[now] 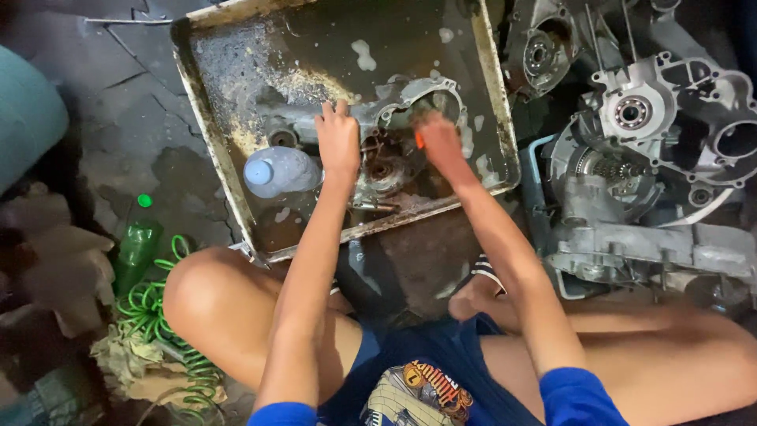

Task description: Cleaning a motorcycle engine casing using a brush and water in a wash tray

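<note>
- Squatting over a dirty metal tray on the cracked floor, the person works on a grimy engine casing that lies in the tray's dark, soapy liquid.
- The left hand rests flat on the casing, fingers stretched out and held together, gripping nothing.
- The right hand is blurred, pressed on the casing's right part; something small and orange shows at its edge. Whether these fingers are curled shut on it cannot be told.
- A clear plastic bottle with a blue cap lies in the tray just left of the left hand.
- Right of the tray, cleaner engine case halves with bearings and gears sit on the floor.
- A green bottle and a coiled green hose lie beside the left knee.
</note>
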